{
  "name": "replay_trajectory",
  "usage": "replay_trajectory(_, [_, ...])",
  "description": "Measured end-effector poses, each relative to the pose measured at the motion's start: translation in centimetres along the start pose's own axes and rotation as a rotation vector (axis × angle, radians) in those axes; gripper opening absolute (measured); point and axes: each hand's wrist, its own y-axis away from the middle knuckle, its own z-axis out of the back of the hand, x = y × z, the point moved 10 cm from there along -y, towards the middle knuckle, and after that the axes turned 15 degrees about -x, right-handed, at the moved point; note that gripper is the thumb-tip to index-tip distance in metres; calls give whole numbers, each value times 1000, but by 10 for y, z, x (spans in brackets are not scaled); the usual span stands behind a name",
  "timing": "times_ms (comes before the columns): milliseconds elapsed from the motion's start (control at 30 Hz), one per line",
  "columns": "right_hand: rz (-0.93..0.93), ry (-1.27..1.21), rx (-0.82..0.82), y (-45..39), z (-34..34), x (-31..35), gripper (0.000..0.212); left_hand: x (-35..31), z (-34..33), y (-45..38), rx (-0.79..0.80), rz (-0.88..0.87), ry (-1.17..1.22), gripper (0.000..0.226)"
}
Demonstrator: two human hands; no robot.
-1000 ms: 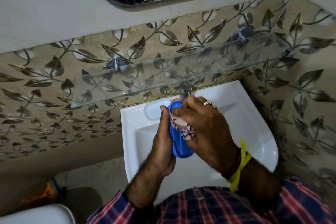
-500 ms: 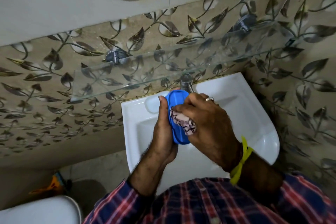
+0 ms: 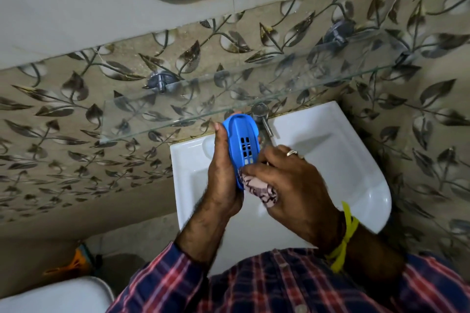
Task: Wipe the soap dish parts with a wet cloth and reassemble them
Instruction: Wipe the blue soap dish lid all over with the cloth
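White sink [image 3: 330,134] below a glass shelf [image 3: 178,109]
left hand [image 3: 223,175] grips blue soap dish part [image 3: 241,140]; right hand [image 3: 290,185] clutches patterned cloth [image 3: 259,189] against it

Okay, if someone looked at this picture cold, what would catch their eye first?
Most likely the bright blue soap dish part, held upright over the white sink by the left hand, its slotted face showing. Next, the right hand pressing a patterned cloth against its lower end. Behind, the leaf-patterned wall tiles and glass shelf fill the background.
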Motion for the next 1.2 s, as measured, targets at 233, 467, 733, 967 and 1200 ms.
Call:
replay_trajectory(233, [121, 18, 63, 6, 2, 0, 28, -15, -5, 2, 19, 3, 21, 83])
replay_trajectory(467, [59, 33, 14, -1, 1, -6, 28, -28, -7, -2, 12, -49, 92, 71])
replay_trajectory(733, [-8, 72, -55, -13, 5, -15, 29, -14, -7, 1, 18, 0, 128, 71])
replay_trajectory(967, [-58, 30, -123, -20, 8, -14, 34, -14, -9, 3, 32, -4, 103, 70])
replay_trajectory(1200, [-174, 13, -185, -23, 10, -27, 33, -6, -8, 7, 22, -10, 38, 76])
